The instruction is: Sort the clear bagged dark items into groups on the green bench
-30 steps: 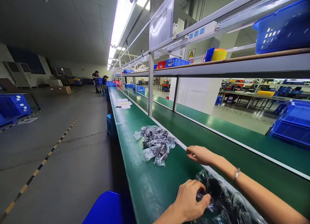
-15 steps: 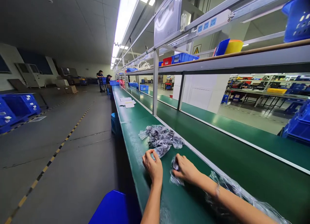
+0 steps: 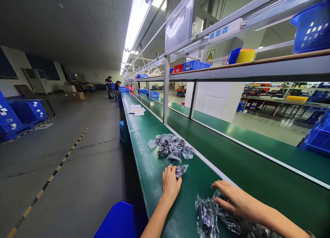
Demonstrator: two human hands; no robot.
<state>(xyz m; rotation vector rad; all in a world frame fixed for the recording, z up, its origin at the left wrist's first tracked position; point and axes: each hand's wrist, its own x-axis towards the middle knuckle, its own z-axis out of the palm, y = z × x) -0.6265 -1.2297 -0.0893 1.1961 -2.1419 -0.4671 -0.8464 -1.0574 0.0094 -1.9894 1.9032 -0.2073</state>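
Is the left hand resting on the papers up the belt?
No, the left hand lies on a small bagged part near the pile of bags; the papers lie far up the belt.

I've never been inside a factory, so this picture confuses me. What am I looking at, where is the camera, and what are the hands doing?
The camera sits on a person's head, looking forward and down, so the two bare arms at the bottom are the wearer's own. They work at a long green bench with shelves of blue bins above it. The left hand rests on a small clear bag with something dark inside, at the near edge of a pile of similar bags. The right hand lies flat on more such bags nearer the wearer; it grips nothing that shows. Some papers lie farther along, and other people stand far off.
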